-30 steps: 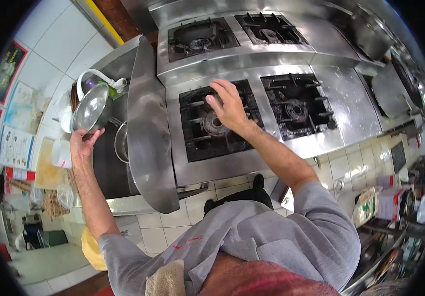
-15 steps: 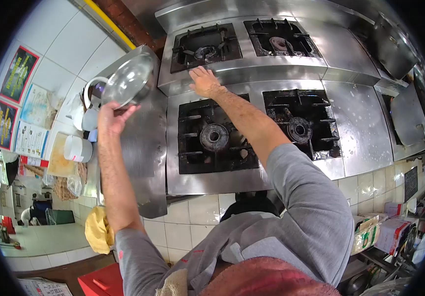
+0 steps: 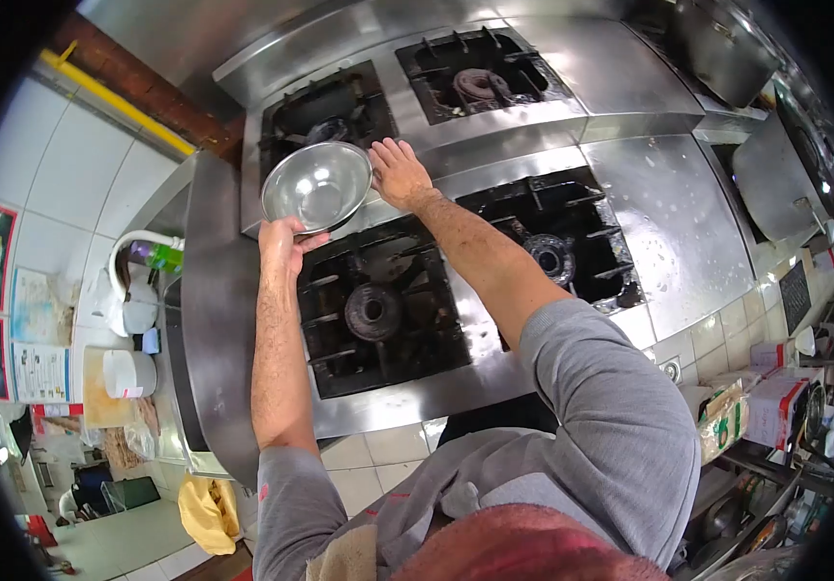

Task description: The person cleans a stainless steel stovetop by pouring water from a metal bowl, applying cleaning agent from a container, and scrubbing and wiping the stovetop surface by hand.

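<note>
A shiny round metal bowl (image 3: 316, 186), tilted so its hollow faces me, is held above the left side of the stove (image 3: 388, 412). My left hand (image 3: 284, 245) grips its near rim, thumb and fingers closed on the edge. At the bowl's right side is my right hand (image 3: 401, 176), palm down with fingers stretched out. Whether its fingertips touch the rim I cannot tell. Below the hands lies the front left burner (image 3: 372, 312); the bowl partly covers the back left burner (image 3: 328, 131).
Large metal pots (image 3: 775, 179) stand on the right. A steel side panel (image 3: 228, 320) borders the stove on the left, beyond it a white tub (image 3: 129, 373) and a yellow cloth (image 3: 209, 513). Boxes and packets (image 3: 761, 412) fill a shelf at lower right.
My left hand has carried the bowl rightward from the side panel to over the stove, beside my right hand. The camera view has turned, and my right hand stays outstretched.
</note>
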Demonstrator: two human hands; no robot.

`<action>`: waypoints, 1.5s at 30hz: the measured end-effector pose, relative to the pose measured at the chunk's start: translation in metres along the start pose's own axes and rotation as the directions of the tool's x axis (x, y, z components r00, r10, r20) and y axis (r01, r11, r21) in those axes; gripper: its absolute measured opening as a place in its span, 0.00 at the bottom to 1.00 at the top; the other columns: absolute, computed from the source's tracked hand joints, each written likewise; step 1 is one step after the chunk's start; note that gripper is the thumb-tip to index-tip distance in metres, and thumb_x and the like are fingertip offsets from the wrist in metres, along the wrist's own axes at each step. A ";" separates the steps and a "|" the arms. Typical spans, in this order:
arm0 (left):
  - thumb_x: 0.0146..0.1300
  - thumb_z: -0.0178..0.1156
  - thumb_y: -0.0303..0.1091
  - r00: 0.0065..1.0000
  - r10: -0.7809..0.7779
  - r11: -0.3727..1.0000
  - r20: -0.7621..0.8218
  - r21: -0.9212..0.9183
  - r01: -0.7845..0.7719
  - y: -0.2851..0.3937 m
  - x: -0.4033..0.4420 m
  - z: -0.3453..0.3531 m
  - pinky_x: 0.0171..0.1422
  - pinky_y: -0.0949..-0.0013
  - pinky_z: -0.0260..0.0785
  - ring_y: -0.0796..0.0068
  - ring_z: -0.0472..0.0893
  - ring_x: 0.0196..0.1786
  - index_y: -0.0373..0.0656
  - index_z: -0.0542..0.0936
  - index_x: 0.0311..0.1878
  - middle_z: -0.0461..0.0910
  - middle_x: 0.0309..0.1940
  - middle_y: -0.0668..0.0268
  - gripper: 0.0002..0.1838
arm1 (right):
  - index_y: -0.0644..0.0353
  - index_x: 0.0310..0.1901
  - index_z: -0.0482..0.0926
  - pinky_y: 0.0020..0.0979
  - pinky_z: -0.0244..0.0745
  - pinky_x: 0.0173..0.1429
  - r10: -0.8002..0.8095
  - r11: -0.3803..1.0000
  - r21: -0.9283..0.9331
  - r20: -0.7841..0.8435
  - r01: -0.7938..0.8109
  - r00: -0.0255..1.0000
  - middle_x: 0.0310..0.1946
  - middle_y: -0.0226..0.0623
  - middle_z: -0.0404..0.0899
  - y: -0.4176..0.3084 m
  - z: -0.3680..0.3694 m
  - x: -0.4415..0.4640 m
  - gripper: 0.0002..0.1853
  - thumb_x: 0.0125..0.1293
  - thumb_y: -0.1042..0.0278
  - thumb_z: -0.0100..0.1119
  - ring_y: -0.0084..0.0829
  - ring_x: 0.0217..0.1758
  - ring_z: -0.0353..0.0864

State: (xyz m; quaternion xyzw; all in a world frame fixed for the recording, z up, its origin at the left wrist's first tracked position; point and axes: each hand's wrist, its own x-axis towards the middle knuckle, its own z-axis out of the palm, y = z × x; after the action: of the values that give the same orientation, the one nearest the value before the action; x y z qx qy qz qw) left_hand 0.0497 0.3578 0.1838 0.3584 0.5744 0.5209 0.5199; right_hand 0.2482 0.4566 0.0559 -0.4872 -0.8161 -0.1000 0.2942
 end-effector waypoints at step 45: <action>0.40 0.44 0.16 0.829 -0.137 0.949 0.542 0.312 -0.048 -0.066 -0.007 0.486 0.27 0.59 0.83 0.55 0.81 0.39 0.34 0.56 0.61 0.69 0.47 0.49 0.36 | 0.69 0.68 0.52 0.49 0.31 0.74 0.899 0.405 -0.289 -0.046 -0.867 0.436 0.72 0.48 0.45 0.457 -0.127 -0.209 0.34 0.68 0.52 0.36 0.49 0.75 0.39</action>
State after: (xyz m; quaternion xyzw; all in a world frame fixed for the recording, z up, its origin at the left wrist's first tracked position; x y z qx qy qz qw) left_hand 0.5311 0.4477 0.1617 0.5585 0.4812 0.2836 0.6133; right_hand 0.7608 0.4762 -0.0184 -0.8842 -0.4288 -0.0108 0.1850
